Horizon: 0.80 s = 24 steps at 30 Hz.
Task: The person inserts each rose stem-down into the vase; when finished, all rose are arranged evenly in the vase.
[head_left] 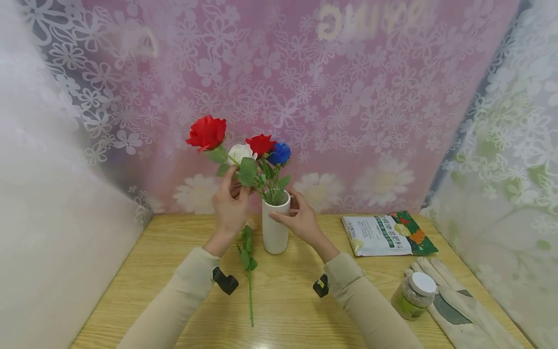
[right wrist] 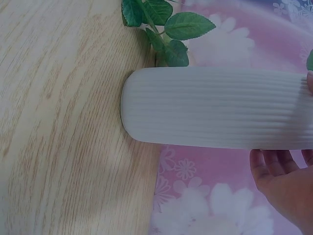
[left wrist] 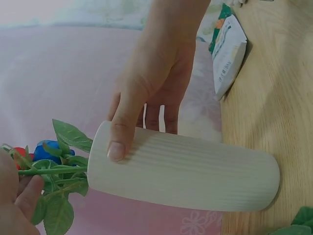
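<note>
A white ribbed vase point(head_left: 275, 228) point(left wrist: 186, 171) point(right wrist: 215, 107) stands upright on the wooden table point(head_left: 144, 281). It holds a white rose point(head_left: 240, 152), a red rose point(head_left: 260, 144) and a blue rose point(head_left: 279, 152) point(left wrist: 46, 152). My left hand point(head_left: 233, 183) point(left wrist: 14, 205) pinches the stem of a larger red rose point(head_left: 207, 132), tilted to the left above the vase's rim. My right hand point(head_left: 291, 209) point(left wrist: 156, 83) point(right wrist: 279, 181) grips the vase near its top, thumb on the ribbed wall. Another leafy stem point(head_left: 249, 264) point(right wrist: 166, 29) lies on the table left of the vase; its bloom is hidden behind my left wrist.
A printed white-and-green bag point(head_left: 385, 235) point(left wrist: 227, 49) lies to the right of the vase. A white-lidded jar point(head_left: 413, 295) and grey work gloves point(head_left: 457, 305) sit at the front right. Flowered curtains close in the back and both sides.
</note>
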{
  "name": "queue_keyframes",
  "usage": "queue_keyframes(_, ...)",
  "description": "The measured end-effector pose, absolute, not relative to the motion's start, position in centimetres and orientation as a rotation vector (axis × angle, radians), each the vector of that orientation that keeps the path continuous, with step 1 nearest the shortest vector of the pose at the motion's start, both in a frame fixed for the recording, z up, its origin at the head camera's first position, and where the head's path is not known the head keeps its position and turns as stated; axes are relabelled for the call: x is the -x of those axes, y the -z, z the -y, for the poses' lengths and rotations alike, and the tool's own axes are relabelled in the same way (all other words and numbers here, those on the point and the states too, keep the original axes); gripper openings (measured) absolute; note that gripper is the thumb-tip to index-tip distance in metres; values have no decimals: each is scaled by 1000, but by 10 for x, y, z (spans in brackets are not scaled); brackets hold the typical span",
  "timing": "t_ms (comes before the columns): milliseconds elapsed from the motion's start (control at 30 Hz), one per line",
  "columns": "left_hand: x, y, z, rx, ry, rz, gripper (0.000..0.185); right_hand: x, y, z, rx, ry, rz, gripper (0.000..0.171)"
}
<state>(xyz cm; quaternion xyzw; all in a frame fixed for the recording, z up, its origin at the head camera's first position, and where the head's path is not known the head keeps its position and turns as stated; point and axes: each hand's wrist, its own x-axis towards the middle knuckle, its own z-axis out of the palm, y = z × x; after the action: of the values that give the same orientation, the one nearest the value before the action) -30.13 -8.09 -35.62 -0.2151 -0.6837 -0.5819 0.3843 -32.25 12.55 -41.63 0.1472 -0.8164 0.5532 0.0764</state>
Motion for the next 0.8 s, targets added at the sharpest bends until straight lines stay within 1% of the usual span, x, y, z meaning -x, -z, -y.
queue_keyframes(400, 308, 353, 71, 667, 1363, 1899, 44, 322, 415, -124, -426, -1665, 2437, 93)
queue_keyframes(567, 310, 356, 64, 704, 1236, 1921, 38, 324, 418, -124, -454, -1683, 2433, 94)
queue_keyframes(800, 312, 363, 54, 683, 1106, 1941, 26, 323, 418, -124, -453, -1686, 2439, 94)
